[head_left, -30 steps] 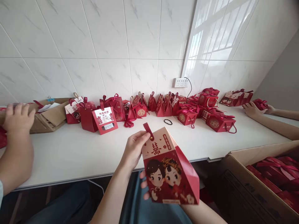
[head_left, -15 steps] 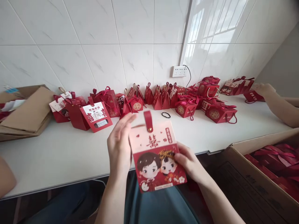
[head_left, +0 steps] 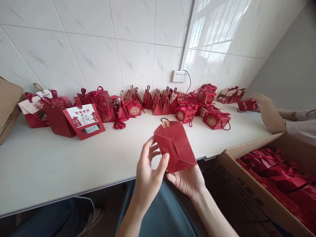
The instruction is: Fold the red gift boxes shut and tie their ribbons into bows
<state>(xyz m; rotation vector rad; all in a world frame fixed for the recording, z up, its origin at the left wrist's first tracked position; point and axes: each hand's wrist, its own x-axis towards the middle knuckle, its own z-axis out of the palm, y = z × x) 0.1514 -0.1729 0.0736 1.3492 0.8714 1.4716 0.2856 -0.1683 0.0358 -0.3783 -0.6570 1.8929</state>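
I hold a red paper gift box (head_left: pixel 175 145) in front of me, just over the near edge of the white table (head_left: pixel 61 164). Its plain red back and side face me now. My left hand (head_left: pixel 149 171) grips the box's left edge with thumb and fingers. My right hand (head_left: pixel 187 179) cups it from underneath, palm up. Both hands are closed on the box.
Many red gift boxes (head_left: pixel 133 107) with ribbons line the tiled wall at the back of the table. A black hair tie (head_left: pixel 164 119) lies behind the box. A cardboard carton (head_left: pixel 249 194) of red boxes stands at my right. Another person's hand (head_left: pixel 268 110) holds a small red box at the far right.
The box has been turned over, so the cartoon couple face no longer shows. My right hand slid beneath it. The view swung left and the person's arm at the left left the frame.
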